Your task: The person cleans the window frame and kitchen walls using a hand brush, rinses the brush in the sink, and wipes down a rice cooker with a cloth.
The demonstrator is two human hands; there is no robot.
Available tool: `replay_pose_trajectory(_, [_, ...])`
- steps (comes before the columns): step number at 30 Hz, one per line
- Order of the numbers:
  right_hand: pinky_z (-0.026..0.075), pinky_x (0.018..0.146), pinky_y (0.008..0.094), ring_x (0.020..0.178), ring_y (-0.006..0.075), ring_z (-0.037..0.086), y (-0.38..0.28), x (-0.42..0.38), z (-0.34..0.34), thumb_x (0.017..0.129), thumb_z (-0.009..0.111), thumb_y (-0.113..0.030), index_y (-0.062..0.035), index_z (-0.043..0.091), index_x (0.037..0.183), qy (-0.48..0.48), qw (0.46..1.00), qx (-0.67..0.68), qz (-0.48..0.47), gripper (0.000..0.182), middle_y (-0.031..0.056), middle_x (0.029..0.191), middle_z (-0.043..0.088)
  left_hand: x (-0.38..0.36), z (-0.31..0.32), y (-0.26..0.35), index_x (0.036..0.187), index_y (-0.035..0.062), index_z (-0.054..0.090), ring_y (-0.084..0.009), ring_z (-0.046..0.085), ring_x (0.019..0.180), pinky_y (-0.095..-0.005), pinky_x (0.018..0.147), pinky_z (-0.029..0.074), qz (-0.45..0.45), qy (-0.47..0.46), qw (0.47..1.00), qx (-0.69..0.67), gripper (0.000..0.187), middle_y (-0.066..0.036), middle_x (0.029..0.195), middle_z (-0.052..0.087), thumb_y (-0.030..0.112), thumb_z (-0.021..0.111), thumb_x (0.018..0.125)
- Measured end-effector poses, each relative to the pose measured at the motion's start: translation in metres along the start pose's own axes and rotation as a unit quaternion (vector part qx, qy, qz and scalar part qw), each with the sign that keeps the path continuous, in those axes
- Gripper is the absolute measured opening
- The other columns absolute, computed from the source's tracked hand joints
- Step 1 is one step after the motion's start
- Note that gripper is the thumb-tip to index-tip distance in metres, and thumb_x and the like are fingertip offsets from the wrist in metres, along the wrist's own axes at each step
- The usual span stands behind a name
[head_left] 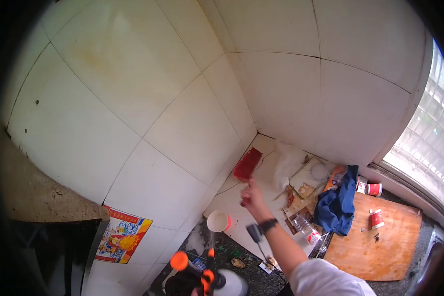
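My right hand (253, 198) reaches into the corner, fingers closed around the handle of a red brush (248, 164). The brush's wide, fringed end rests against or close to the tiled wall, just above the white board (237, 229). At the bottom edge is a spray bottle (208, 280) with a black and orange head and a whitish body. Only a sliver of my left hand (195, 292) shows, against the sprayer's head; most of its fingers are out of frame. A white paper cup (218, 221) stands near the board's left edge, beyond the sprayer's nozzle.
Right of my arm lie a dark blue cloth (336, 204), a plastic bottle (308, 231), a clear plastic bag (283, 163) and a wooden board (375, 237) with a red cup (376, 219) on it. A dark cabinet edge (101, 241) juts in at left; a window (424, 133) is at right.
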State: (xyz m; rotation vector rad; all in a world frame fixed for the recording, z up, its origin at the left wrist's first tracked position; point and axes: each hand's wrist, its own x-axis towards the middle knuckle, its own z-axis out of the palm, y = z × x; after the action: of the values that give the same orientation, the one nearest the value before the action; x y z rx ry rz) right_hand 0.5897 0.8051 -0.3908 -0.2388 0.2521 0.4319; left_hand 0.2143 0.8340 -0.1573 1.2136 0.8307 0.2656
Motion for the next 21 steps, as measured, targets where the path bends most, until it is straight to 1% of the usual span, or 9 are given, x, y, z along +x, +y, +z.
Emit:
replay_pose_trajectory(3, [0.021, 0.038, 0.0199, 0.047, 0.0020, 0.030, -0.067, -0.100, 0.003, 0.104, 0.050, -0.027, -0.0208, 0.054, 0.111, 0.028, 0.999, -0.007, 0.040, 0.010, -0.0093, 0.062, 0.031, 0.062, 0.045, 0.016, 0.102, 0.0127, 0.051, -0.0111, 0.040, 0.051, -0.0268, 0.049, 0.034, -0.005, -0.047, 0.998, -0.049, 0.020, 0.001, 0.060, 0.041, 0.032, 0.052, 0.096])
replay_pose_trajectory(4, [0.022, 0.039, 0.0187, 0.049, 0.0027, 0.029, -0.085, -0.124, 0.004, 0.104, 0.049, -0.026, -0.0231, 0.053, 0.118, 0.033, 0.998, -0.012, 0.051, 0.015, -0.0084, 0.065, 0.032, 0.083, 0.059, 0.028, 0.104, 0.0093, 0.051, -0.0139, 0.039, 0.047, -0.0303, 0.046, 0.034, -0.034, -0.095, 0.994, -0.031, 0.039, -0.002, 0.059, 0.043, 0.045, 0.047, 0.091])
replay_pose_trajectory(5, [0.023, 0.041, 0.0175, 0.051, 0.0034, 0.028, -0.101, -0.144, 0.003, 0.105, 0.047, -0.025, -0.0255, 0.052, 0.125, 0.040, 0.997, -0.015, 0.063, 0.021, -0.0075, 0.068, 0.033, 0.100, 0.070, 0.033, 0.105, 0.0068, 0.048, -0.0139, 0.042, 0.048, -0.0309, 0.047, 0.035, -0.025, -0.167, 0.982, -0.088, 0.030, -0.003, 0.061, 0.046, 0.033, 0.048, 0.092])
replay_pose_trajectory(7, [0.024, 0.041, 0.0166, 0.051, 0.0029, 0.028, -0.127, -0.170, -0.001, 0.105, 0.047, -0.026, -0.0263, 0.051, 0.130, 0.052, 0.996, -0.046, 0.062, 0.025, -0.0072, 0.070, 0.034, 0.127, 0.103, 0.042, 0.096, 0.0077, 0.046, -0.0124, 0.038, 0.048, -0.0299, 0.048, 0.033, 0.004, -0.205, 0.976, -0.071, 0.019, -0.003, 0.061, 0.044, 0.027, 0.047, 0.094])
replay_pose_trajectory(9, [0.024, 0.041, 0.0163, 0.051, 0.0031, 0.030, -0.145, -0.181, -0.010, 0.105, 0.047, -0.026, -0.0266, 0.051, 0.133, 0.048, 0.996, -0.040, 0.062, 0.028, -0.0068, 0.069, 0.034, 0.155, 0.131, 0.056, 0.089, 0.0078, 0.047, -0.0113, 0.038, 0.050, -0.0291, 0.049, 0.034, 0.011, -0.223, 0.973, -0.060, 0.014, -0.002, 0.064, 0.045, 0.021, 0.045, 0.094])
replay_pose_trajectory(13, [0.026, 0.041, 0.0164, 0.051, 0.0033, 0.031, -0.172, -0.191, -0.005, 0.105, 0.046, -0.023, -0.0256, 0.048, 0.138, 0.076, 0.994, -0.050, 0.061, 0.033, -0.0069, 0.069, 0.034, 0.189, 0.171, 0.075, 0.094, 0.0080, 0.051, -0.0100, 0.041, 0.057, -0.0277, 0.054, 0.035, -0.086, -0.306, 0.942, -0.107, 0.015, 0.001, 0.070, 0.047, 0.023, 0.047, 0.097])
replay_pose_trajectory(17, [0.026, 0.042, 0.0166, 0.051, 0.0037, 0.029, -0.179, -0.199, 0.017, 0.105, 0.046, -0.023, -0.0243, 0.047, 0.141, 0.070, 0.990, -0.112, 0.042, 0.036, -0.0073, 0.069, 0.032, 0.224, 0.193, 0.062, 0.094, 0.0055, 0.050, -0.0106, 0.043, 0.057, -0.0274, 0.055, 0.037, -0.057, -0.312, 0.946, -0.069, 0.019, 0.000, 0.072, 0.049, 0.024, 0.045, 0.097])
replay_pose_trajectory(19, [0.026, 0.042, 0.0170, 0.051, 0.0039, 0.029, -0.183, -0.195, 0.027, 0.105, 0.046, -0.023, -0.0240, 0.047, 0.141, 0.057, 0.988, -0.132, 0.049, 0.036, -0.0073, 0.069, 0.032, 0.232, 0.205, 0.062, 0.094, 0.0054, 0.050, -0.0103, 0.043, 0.057, -0.0274, 0.054, 0.037, -0.107, -0.314, 0.933, -0.138, 0.017, 0.000, 0.072, 0.049, 0.021, 0.044, 0.096])
replay_pose_trajectory(21, [0.026, 0.042, 0.0174, 0.051, 0.0041, 0.029, -0.183, -0.188, 0.031, 0.105, 0.046, -0.023, -0.0236, 0.047, 0.141, 0.047, 0.986, -0.151, 0.057, 0.036, -0.0074, 0.069, 0.032, 0.240, 0.201, 0.041, 0.091, 0.0066, 0.049, -0.0101, 0.042, 0.056, -0.0274, 0.054, 0.037, -0.073, -0.298, 0.945, -0.112, 0.018, 0.001, 0.070, 0.048, 0.023, 0.045, 0.096])
